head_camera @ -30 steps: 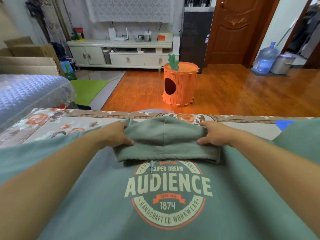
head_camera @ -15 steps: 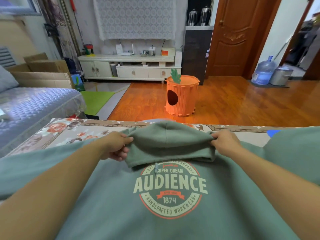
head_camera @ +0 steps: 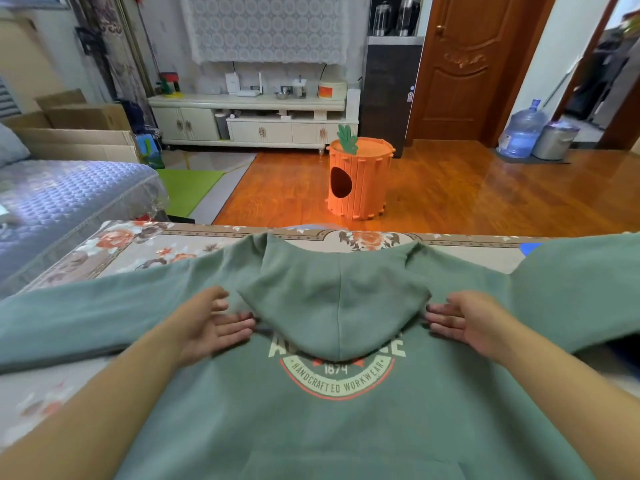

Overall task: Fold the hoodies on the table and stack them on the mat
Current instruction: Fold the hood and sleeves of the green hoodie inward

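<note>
A green hoodie (head_camera: 346, 420) lies front side up across the flower-patterned table (head_camera: 145, 247), its sleeves spread left and right. Its hood (head_camera: 336, 299) is folded down over the chest and covers the upper part of the round printed logo (head_camera: 337, 379). My left hand (head_camera: 207, 323) rests flat and open on the hoodie just left of the hood, fingers pointing right. My right hand (head_camera: 467, 323) lies flat and open just right of the hood, fingers pointing left. Neither hand holds cloth. No mat for stacking shows in view.
Beyond the table's far edge is a wooden floor with an orange carrot-shaped stool (head_camera: 358, 178). A sofa with a blue-grey cover (head_camera: 69, 195) stands at the left. A small blue thing (head_camera: 531, 247) sits on the table at the far right.
Both hands gripped the hood's edges, pulled it down toward me over the logo, then let go. They now lie flat and open beside it. The view tilted up a little.
</note>
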The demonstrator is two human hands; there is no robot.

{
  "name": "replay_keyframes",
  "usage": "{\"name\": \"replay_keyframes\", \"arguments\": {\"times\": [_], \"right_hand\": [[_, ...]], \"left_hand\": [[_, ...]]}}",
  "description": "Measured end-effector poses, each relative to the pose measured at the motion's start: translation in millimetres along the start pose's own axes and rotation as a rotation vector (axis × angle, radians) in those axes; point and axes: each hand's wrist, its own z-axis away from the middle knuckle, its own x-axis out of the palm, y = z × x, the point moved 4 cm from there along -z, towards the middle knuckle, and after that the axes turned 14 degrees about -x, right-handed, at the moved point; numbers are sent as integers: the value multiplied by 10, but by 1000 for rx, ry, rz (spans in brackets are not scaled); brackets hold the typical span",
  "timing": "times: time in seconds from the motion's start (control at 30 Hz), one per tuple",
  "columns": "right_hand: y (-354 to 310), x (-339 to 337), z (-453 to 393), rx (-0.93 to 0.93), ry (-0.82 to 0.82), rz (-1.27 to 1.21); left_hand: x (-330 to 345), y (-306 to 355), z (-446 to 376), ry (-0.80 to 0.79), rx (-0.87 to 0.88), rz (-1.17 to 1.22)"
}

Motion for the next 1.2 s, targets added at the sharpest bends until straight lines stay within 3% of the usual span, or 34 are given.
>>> {"name": "replay_keyframes", "arguments": {"times": [0.1,0.23,0.43,0.53,0.67,0.8,0.87,0.97,1.0,1.07,1.13,1.2], "right_hand": [[-107,152,-53,167,-108,-30],[-181,443,-295,139,-114,66],[-345,492,-456,-243,-25,110],[-87,475,-466,-138,-85,182],[-126,505,-646,-106,64,175],[-201,521,-639,-304,125,237],[-169,522,-563,-358,123,429],[-228,657,-437,-523,82,1122],[-295,771,-386,-684,102,1270],[-418,1071,-234,-987,89,1298],[-405,1313,-213,-1035,-34,1280],[-176,1368,-353,-846,-179,1367]], "left_hand": [[131,178,-102,-20,-56,-4],[477,330,-219,-54,-33,13],[558,540,-282,-43,311,-56],[445,439,-400,44,251,-99],[623,456,-361,35,275,-115],[566,508,-407,257,398,-96],[491,533,-445,493,497,-387],[606,523,-393,829,779,-942],[751,504,-353,866,950,-1031],[1137,426,-289,822,1181,-1213],[1413,306,-373,713,1110,-1410],[1440,175,-604,602,838,-1554]]}}
